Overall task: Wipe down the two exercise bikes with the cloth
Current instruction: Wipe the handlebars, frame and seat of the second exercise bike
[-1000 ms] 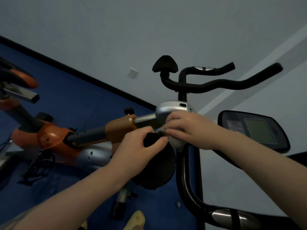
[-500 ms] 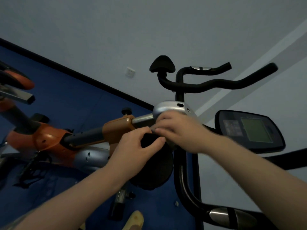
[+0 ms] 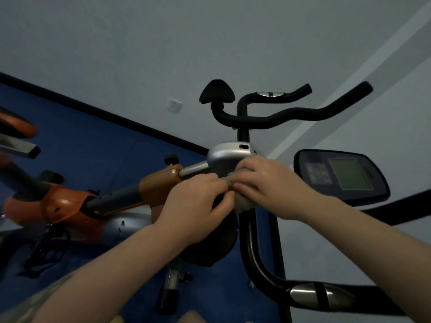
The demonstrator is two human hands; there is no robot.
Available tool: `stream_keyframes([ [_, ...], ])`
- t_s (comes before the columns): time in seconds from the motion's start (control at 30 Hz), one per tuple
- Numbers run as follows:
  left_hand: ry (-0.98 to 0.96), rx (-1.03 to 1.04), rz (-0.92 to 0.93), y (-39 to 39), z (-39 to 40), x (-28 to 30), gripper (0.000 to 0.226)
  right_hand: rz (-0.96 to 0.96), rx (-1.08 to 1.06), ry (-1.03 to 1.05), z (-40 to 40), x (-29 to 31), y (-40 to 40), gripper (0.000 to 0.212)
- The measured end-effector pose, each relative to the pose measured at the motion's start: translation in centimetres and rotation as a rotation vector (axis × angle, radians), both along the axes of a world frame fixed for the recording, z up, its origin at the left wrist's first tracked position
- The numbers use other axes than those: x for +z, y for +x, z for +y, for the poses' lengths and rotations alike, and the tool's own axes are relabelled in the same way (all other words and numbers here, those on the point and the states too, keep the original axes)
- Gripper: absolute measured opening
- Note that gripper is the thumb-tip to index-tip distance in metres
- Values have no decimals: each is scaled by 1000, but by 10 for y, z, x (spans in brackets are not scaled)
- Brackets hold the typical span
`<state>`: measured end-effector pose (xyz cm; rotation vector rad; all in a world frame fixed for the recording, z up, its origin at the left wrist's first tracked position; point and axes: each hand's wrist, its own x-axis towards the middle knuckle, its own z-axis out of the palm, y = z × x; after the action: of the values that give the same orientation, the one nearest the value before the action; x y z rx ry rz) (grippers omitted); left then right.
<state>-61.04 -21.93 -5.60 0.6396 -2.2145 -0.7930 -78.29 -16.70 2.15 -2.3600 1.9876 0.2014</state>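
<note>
Right now both your hands meet at the middle of the orange bike (image 3: 70, 206), just below its silver housing (image 3: 227, 157). Your right hand (image 3: 268, 185) has its fingers (image 3: 245, 177) curled closed over the grey cloth (image 3: 242, 203), pressing it against the lower edge of that housing where the black handlebar post (image 3: 242, 134) rises. Part of the cloth hangs out below the hand, touching the top of the black curved frame tube (image 3: 250, 241).

Your left hand (image 3: 198, 206) sits just beside the right, fingers bent and pinching the cloth's left edge; fingertips of the two hands touch. It covers the upper part of the black round flywheel cover (image 3: 210, 250). The chrome tube (image 3: 193, 170) from the orange sleeve (image 3: 158, 185) runs into the housing right above your left knuckles.

Black handlebars (image 3: 291, 115) and a black pad (image 3: 217, 92) stand above, untouched. The second machine's console (image 3: 340, 176) with its greenish screen is to the right, well apart from the cloth. Blue floor (image 3: 93, 145) below, a wall socket (image 3: 174, 105) on the pale wall.
</note>
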Motion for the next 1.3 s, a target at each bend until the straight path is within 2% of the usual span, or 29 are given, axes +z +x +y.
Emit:
stream_keyframes([
  [0.1,73,-17,32,-1,0,-5,23,79,-58,8,-2,13,-4,49],
  [0.17,86,-19,53,-1,-1,-6,22,122,-14,3,-13,8,7,47],
  [0.27,77,-28,62,0,0,-7,20,91,46,-40,-14,-7,13,54],
  [0.4,97,-3,60,-1,0,-6,28,101,-59,-52,9,12,-11,54],
  [0.53,87,11,80,-2,0,-5,24,204,30,-103,-3,7,1,55],
  [0.6,63,1,98,-1,1,-4,21,144,92,-125,-1,-7,6,48],
  [0.73,40,22,69,0,4,-3,28,110,70,-134,15,4,-12,44],
  [0.87,45,44,34,-1,4,-3,38,268,116,-132,-1,7,-1,46],
  [0.97,42,38,38,-2,6,-2,45,173,131,-105,-2,-6,9,41],
  [1.03,56,37,-5,-1,5,-2,35,98,70,-130,8,0,-3,39],
  [1.17,46,34,-6,-3,0,-3,31,195,-26,-165,14,13,-16,39],
  [1.3,21,-1,45,2,3,-3,30,178,-83,-234,9,-16,19,40],
])
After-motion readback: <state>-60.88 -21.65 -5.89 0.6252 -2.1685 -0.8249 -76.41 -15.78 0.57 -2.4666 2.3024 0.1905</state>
